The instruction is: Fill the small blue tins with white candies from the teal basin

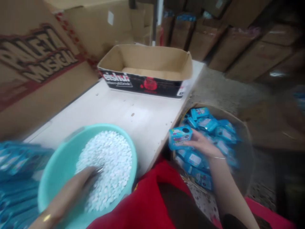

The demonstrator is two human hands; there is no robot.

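My right hand (203,143) grips a small blue printed box (180,137) between thumb and fingers. It is above a round-sided cardboard bin (247,133) that holds many blue packs (206,124). At the left, my left hand (88,175) reaches into a turquoise basin (49,178) of small white pellets (111,159), perhaps candies. The fingers of this hand look curled and are partly hidden and blurred. A shiny metal edge (99,169) shows at the fingertips, too little of it to name.
An open cardboard tray (147,86) with black printed sides stands at the far end of the white table (152,111). Rows of blue packs (21,159) lie left of the basin. A large printed carton (35,54) borders the left side; more cartons (257,47) stand behind.
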